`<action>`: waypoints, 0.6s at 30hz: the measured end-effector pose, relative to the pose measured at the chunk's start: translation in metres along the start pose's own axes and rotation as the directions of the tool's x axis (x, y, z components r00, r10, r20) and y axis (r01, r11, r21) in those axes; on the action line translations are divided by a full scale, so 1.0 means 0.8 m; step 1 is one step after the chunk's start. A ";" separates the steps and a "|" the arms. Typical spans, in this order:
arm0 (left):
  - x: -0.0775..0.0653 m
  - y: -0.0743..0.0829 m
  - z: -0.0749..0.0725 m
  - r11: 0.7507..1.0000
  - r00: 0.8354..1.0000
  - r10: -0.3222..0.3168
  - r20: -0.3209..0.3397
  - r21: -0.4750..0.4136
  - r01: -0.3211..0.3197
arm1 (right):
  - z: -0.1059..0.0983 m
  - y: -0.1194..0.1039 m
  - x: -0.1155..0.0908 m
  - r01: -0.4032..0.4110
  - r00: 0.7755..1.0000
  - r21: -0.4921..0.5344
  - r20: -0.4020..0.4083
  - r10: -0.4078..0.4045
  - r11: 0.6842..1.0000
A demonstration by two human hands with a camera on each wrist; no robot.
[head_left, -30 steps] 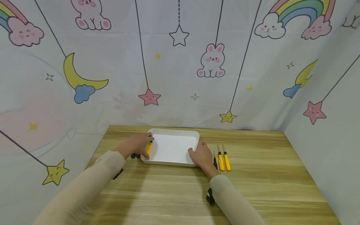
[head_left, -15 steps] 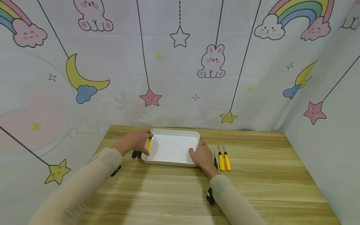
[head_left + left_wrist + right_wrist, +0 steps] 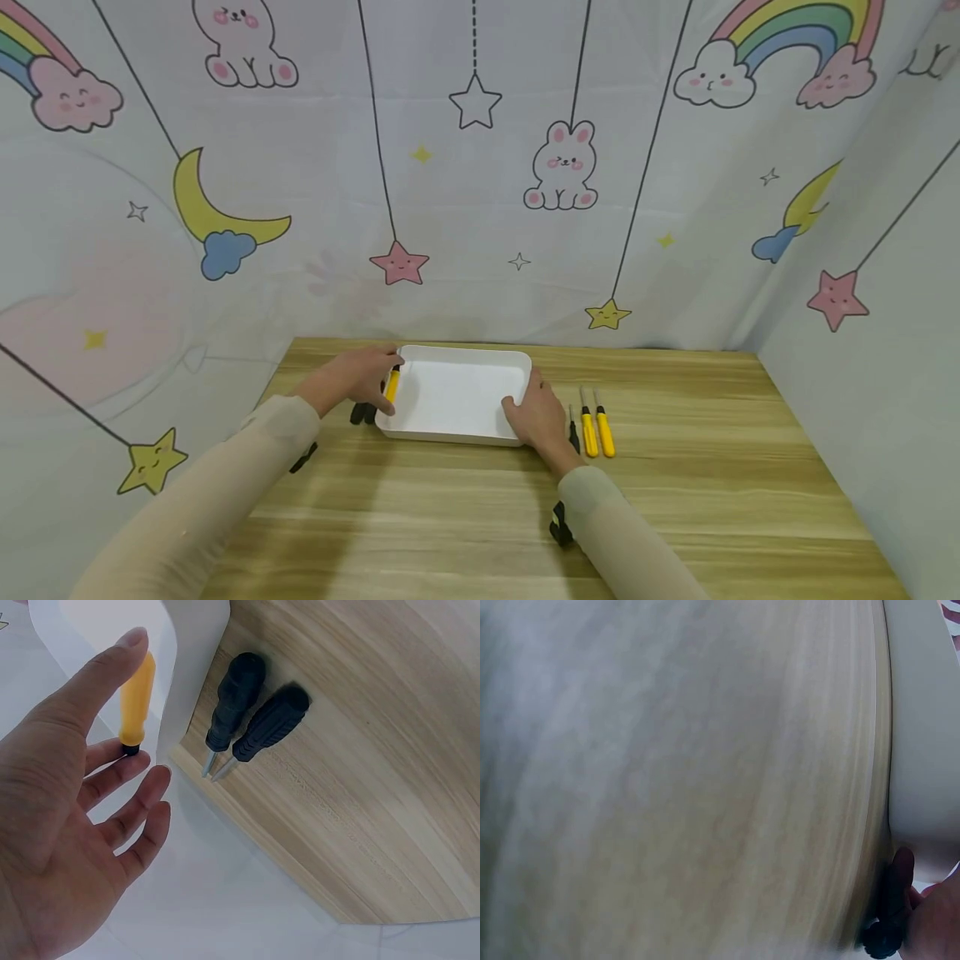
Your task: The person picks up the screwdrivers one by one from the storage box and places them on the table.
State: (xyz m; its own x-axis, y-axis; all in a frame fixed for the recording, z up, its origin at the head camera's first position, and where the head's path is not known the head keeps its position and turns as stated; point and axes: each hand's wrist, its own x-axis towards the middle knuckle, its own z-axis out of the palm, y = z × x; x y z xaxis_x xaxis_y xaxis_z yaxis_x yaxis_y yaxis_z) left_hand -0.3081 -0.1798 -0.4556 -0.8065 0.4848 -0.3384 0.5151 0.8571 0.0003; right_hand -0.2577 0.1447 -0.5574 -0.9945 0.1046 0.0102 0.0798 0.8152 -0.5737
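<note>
A white tray (image 3: 457,396) lies on the wooden table. My left hand (image 3: 352,379) is at its left end, with a yellow-handled screwdriver (image 3: 392,385) between thumb and fingertips. In the left wrist view, the thumb overlaps the butt of the yellow handle (image 3: 136,701) and the fingertips meet its black collar; the shaft is hidden. My right hand (image 3: 542,414) grips the tray's right wall, thumb inside the rim. In the right wrist view, part of this hand (image 3: 936,930) shows beside the tray's outer wall (image 3: 922,750).
Two black screwdrivers (image 3: 236,697) lie just left of the tray. Right of it are a black screwdriver (image 3: 573,437) and two yellow screwdrivers (image 3: 589,433), side by side. A patterned white cloth (image 3: 480,208) hangs behind the table (image 3: 675,475).
My left hand has shifted slightly left with the yellow screwdriver, bringing it closer to the tray's left wall. The right hand keeps its grip on the tray.
</note>
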 end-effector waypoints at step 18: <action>-0.005 -0.009 0.001 1.000 1.000 0.015 -0.022 -0.027 -0.015 | 0.002 0.001 0.002 0.001 1.000 -0.002 -0.007 -0.001 1.000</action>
State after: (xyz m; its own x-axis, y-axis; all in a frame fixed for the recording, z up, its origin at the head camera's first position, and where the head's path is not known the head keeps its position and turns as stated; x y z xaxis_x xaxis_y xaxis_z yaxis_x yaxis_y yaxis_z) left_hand -0.3080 -0.1878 -0.4551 -0.8051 0.5011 -0.3173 0.5193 0.8540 0.0310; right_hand -0.2591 0.1449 -0.5592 -0.9941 0.1077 0.0163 0.0791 0.8165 -0.5719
